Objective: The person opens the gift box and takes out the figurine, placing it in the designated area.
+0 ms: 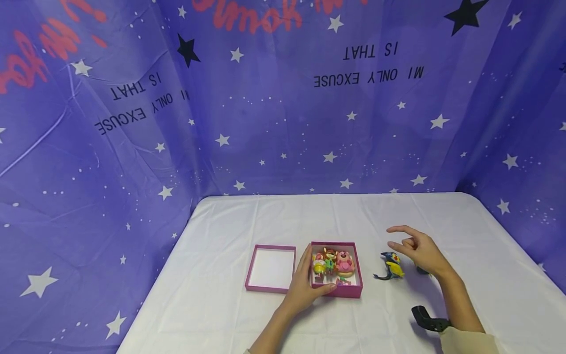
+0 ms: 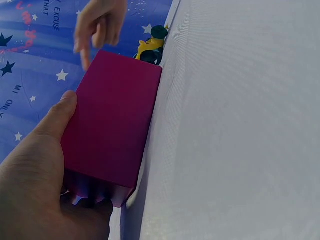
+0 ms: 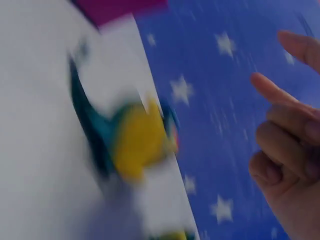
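My left hand grips the left side of a magenta box, thumb along its front wall. Inside it lie a pink bear figure, a brown-haired figure in green and a pink-and-yellow figure. The left wrist view shows the thumb on the box's wall. Over the table at the right, my right hand holds nothing; thumb and index finger are apart, the other fingers curled. Just below its fingertips lies a dark blue and yellow toy figure, blurred in the right wrist view.
Left of the box lies a shallow magenta-edged lid, white inside. Another dark toy is partly hidden behind the right hand. A black curved piece is by the right forearm. Starry purple curtains surround the white table.
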`<state>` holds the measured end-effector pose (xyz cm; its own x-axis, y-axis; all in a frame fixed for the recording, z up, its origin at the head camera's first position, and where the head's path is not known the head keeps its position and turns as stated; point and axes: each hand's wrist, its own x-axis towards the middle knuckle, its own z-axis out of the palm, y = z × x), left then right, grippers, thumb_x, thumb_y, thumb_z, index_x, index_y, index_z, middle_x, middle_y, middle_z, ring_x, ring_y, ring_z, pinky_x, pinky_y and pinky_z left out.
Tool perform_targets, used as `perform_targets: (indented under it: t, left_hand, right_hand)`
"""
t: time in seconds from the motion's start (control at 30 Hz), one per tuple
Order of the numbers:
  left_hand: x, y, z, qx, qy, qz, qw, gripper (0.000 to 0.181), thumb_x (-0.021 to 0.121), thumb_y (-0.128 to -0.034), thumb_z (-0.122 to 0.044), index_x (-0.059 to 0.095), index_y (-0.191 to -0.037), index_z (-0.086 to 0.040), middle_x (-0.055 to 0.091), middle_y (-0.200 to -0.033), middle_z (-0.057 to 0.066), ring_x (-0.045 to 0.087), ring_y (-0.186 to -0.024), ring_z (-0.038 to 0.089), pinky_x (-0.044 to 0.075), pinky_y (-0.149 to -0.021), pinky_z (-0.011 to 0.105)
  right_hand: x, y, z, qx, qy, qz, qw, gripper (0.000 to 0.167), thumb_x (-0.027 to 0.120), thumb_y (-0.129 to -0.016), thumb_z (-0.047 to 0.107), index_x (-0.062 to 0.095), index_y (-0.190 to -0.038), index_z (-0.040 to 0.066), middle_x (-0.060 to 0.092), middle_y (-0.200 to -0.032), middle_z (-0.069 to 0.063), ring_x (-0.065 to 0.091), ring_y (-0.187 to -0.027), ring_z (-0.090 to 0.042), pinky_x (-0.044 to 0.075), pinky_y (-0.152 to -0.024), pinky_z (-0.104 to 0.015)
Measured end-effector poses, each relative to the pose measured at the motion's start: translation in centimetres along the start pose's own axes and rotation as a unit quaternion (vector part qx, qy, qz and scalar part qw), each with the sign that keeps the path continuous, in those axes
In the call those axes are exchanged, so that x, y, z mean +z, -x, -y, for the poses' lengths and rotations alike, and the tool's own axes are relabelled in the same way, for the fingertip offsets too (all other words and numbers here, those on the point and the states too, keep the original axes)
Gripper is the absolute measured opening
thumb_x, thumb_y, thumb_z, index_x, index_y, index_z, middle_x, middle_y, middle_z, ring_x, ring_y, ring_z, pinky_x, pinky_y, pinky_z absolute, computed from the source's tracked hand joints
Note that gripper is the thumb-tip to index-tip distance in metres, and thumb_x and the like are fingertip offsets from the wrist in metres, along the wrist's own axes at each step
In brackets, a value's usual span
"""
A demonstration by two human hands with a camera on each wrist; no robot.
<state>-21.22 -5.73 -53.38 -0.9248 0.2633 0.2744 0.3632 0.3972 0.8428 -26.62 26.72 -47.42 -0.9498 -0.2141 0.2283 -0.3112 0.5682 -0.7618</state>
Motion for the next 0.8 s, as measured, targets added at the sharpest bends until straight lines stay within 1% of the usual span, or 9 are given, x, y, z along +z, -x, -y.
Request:
perform_targets:
  t: [0.07, 0.2, 0.27, 0.33, 0.47, 0.57, 0.67, 0.73, 0.8]
  left_hand:
    - [0.0, 0.0, 0.0, -0.002, 0.000, 0.000, 1.0000, 0.108, 0.074, -0.0725, -0.046, 0.006, -0.150, -0.015, 0.009, -0.154, 0.009, 0.014, -0.138, 0.031, 0.022, -0.106, 0.054]
    - [-0.1, 0.0, 0.0, -0.001, -0.003, -0.001, 1.0000, 0.108, 0.075, -0.0724, -0.046, 0.006, -0.150, -0.015, 0.010, -0.154, 0.008, 0.014, -0.138, 0.030, 0.022, -0.106, 0.053]
    - [0.0, 0.0, 0.1, 0.000, -0.004, 0.000, 1.0000, 0.108, 0.074, -0.0726, -0.047, 0.006, -0.150, -0.015, 0.010, -0.154, 0.008, 0.015, -0.138, 0.030, 0.022, -0.106, 0.053]
    - [0.0, 0.0, 0.1, 0.001, -0.005, 0.002, 1.0000, 0.108, 0.074, -0.0729, -0.047, 0.006, -0.150, -0.015, 0.009, -0.154, 0.008, 0.015, -0.138, 0.029, 0.023, -0.106, 0.052]
    - [0.1, 0.0, 0.2, 0.001, -0.004, 0.000, 1.0000, 0.108, 0.074, -0.0727, -0.047, 0.006, -0.150, -0.016, 0.010, -0.154, 0.007, 0.015, -0.138, 0.029, 0.023, -0.106, 0.052]
    - [0.1, -0.1, 0.2, 0.002, -0.005, 0.000, 1.0000, 0.108, 0.074, -0.0728, -0.048, 0.006, -0.150, -0.015, 0.010, -0.154, 0.008, 0.015, -0.138, 0.029, 0.023, -0.106, 0.051]
    - [0.1, 0.0, 0.2, 0.004, -0.004, 0.000, 1.0000, 0.107, 0.073, -0.0733, -0.048, 0.006, -0.150, -0.015, 0.010, -0.154, 0.009, 0.015, -0.138, 0.029, 0.023, -0.106, 0.052]
    - [0.1, 0.0, 0.2, 0.008, 0.000, 0.000, 1.0000, 0.107, 0.073, -0.0738, -0.047, 0.005, -0.150, -0.017, 0.010, -0.153, 0.010, 0.015, -0.137, 0.030, 0.023, -0.106, 0.053]
    - [0.0, 0.0, 0.2, 0.009, 0.002, 0.000, 1.0000, 0.107, 0.073, -0.0740, -0.047, 0.004, -0.150, -0.017, 0.009, -0.153, 0.010, 0.015, -0.137, 0.031, 0.023, -0.105, 0.053]
  right_hand:
    - [1.9, -0.5, 1.1, 0.002, -0.004, 0.005, 1.0000, 0.040, 0.066, -0.084, 0.037, 0.057, -0.119, 0.018, 0.026, -0.049, 0.009, 0.023, -0.042, -0.004, 0.024, -0.035, -0.024]
    - [5.7, -1.2, 2.4, -0.006, 0.011, 0.042, 0.9990, 0.046, 0.068, -0.081, 0.043, 0.057, -0.121, 0.023, 0.028, -0.048, 0.011, 0.023, -0.043, -0.003, 0.026, -0.036, -0.021]
    - [7.0, -1.3, 2.7, -0.012, 0.024, 0.053, 0.9982, 0.049, 0.070, -0.079, 0.044, 0.057, -0.121, 0.023, 0.030, -0.048, 0.010, 0.025, -0.042, -0.003, 0.027, -0.037, -0.021]
    - [8.0, -1.3, 2.8, -0.018, 0.040, 0.049, 0.9978, 0.052, 0.073, -0.076, 0.044, 0.057, -0.121, 0.024, 0.033, -0.049, 0.009, 0.027, -0.042, -0.003, 0.028, -0.037, -0.021]
    - [9.1, -1.2, 3.1, -0.025, 0.043, 0.029, 0.9984, 0.054, 0.076, -0.072, 0.044, 0.059, -0.119, 0.026, 0.042, -0.058, 0.005, 0.035, -0.048, -0.008, 0.030, -0.041, -0.021]
    - [9.5, -1.1, 3.4, -0.024, 0.045, 0.025, 0.9984, 0.053, 0.076, -0.071, 0.047, 0.059, -0.117, 0.028, 0.049, -0.066, 0.002, 0.044, -0.057, -0.014, 0.035, -0.047, -0.025]
    - [9.9, -1.0, 3.6, -0.037, 0.060, 0.026, 0.9972, 0.052, 0.073, -0.072, 0.050, 0.061, -0.117, 0.028, 0.064, -0.085, -0.002, 0.058, -0.077, -0.022, 0.047, -0.061, -0.035]
    - [10.1, -0.9, 3.8, -0.047, 0.068, 0.029, 0.9962, 0.054, 0.073, -0.073, 0.050, 0.061, -0.119, 0.026, 0.066, -0.100, -0.005, 0.061, -0.091, -0.027, 0.050, -0.072, -0.045]
    - [10.3, -0.8, 3.9, -0.053, 0.090, 0.039, 0.9937, 0.057, 0.072, -0.072, 0.052, 0.061, -0.121, 0.024, 0.065, -0.106, -0.006, 0.059, -0.096, -0.028, 0.049, -0.075, -0.045]
